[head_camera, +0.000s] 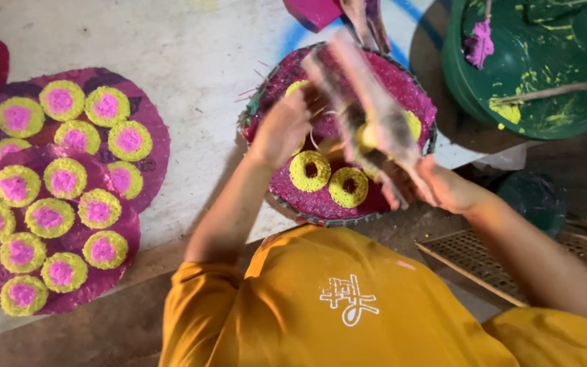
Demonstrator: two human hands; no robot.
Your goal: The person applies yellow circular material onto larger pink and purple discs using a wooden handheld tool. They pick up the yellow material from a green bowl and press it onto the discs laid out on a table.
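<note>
A round woven tray [402, 81] coated in magenta lies on the floor in front of me. On it sit several yellow rings [310, 170] with magenta centres. My left hand [281, 128] hovers over the tray's left side with its fingers curled beside a yellow ring [296, 88]. Its back faces me, so what the fingers hold is hidden. My right hand [439, 185] grips the lower end of a long brush-like tool [365, 95]. The tool is blurred by motion and slants up and to the left across the tray.
Round magenta mats [151, 129] bearing several yellow-and-pink discs lie at the left. A green basin [531, 61] smeared with yellow paint, a stick across it, stands at the top right. A small dark green bowl [532, 198] and a woven mesh panel [484, 255] lie at the right.
</note>
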